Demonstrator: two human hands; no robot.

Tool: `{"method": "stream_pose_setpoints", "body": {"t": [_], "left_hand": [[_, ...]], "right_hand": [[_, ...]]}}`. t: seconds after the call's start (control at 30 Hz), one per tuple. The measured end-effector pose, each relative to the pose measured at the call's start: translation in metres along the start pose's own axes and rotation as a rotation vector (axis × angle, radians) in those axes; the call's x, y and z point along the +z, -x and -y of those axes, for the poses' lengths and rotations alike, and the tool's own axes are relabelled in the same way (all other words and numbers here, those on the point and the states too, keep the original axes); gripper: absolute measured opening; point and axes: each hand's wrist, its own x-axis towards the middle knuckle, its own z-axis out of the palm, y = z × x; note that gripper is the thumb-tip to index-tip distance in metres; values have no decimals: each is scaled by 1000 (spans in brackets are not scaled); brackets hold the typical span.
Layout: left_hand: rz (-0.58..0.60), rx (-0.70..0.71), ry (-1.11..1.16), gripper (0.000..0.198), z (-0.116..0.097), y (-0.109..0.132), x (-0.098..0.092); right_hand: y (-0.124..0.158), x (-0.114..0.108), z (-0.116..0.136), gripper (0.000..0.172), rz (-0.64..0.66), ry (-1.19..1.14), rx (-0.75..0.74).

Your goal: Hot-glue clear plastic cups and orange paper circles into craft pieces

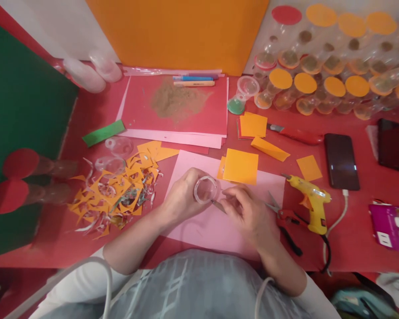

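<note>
Above the pink sheet (199,230), my left hand (186,190) is closed around a transparent plastic piece with a round open rim (205,189), which looks like a cut bottle top. My right hand (244,206) pinches a thin, dark-tipped tool (218,205) whose kind I cannot make out. Its tip is at the lower right edge of the rim. Just beyond both hands lie orange paper squares (242,166). To the right of my right hand are scissors with red and black handles (287,217) and a yellow glue gun (310,199).
Orange paper and plastic scraps (119,195) pile up at left. Sand (179,99) lies on a red sheet (136,106) at the back. Several hourglass-like bottle pieces with orange discs (306,84) stand at back right. A phone (342,161) and its white cable (341,217) lie right.
</note>
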Motion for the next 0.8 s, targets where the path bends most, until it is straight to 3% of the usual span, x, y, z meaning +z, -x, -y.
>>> {"method": "stream_pose_setpoints", "body": {"t": [0.2,0.57,0.8], "left_hand": [[48,86,-134,25,7,0,2],[-6,210,-205,24,17,4,9],[-19,187,-203,21,17,5,11]], "right_hand": [[-7,2,-1,21,88,-46,108],[-26,10,4,15,151,-122,243],[-28,14,0,9,138,-202,264]]}}
